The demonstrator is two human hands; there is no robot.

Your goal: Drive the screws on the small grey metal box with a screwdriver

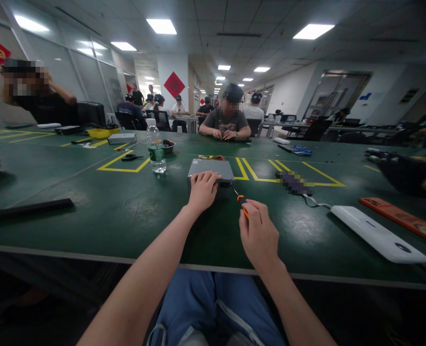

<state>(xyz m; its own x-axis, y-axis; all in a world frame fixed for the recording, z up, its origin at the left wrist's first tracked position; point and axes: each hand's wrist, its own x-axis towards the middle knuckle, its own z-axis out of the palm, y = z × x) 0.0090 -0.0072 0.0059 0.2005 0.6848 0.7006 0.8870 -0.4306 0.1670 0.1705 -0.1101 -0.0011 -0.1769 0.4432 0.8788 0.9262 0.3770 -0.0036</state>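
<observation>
A grey metal power supply unit (pixel 213 168) sits on the green table in front of me, with coloured wires (pixel 216 157) at its far side. My left hand (pixel 202 190) is closed over its near left part, fingers on the top and the thumb side hidden. In my right hand (pixel 259 230) is a screwdriver (pixel 240 199) with an orange and black handle, gripped between thumb and fingers. Its thin shaft slants up and left to the box's near right corner; whether the tip sits in a screw is too small to tell.
A water bottle (pixel 156 149) stands left of the box, beside a small metal bowl (pixel 168 146). A white power bank (pixel 376 233) and an orange phone (pixel 403 218) lie to the right. A black bar (pixel 30 209) lies left. Across the table sits a person (pixel 227 117).
</observation>
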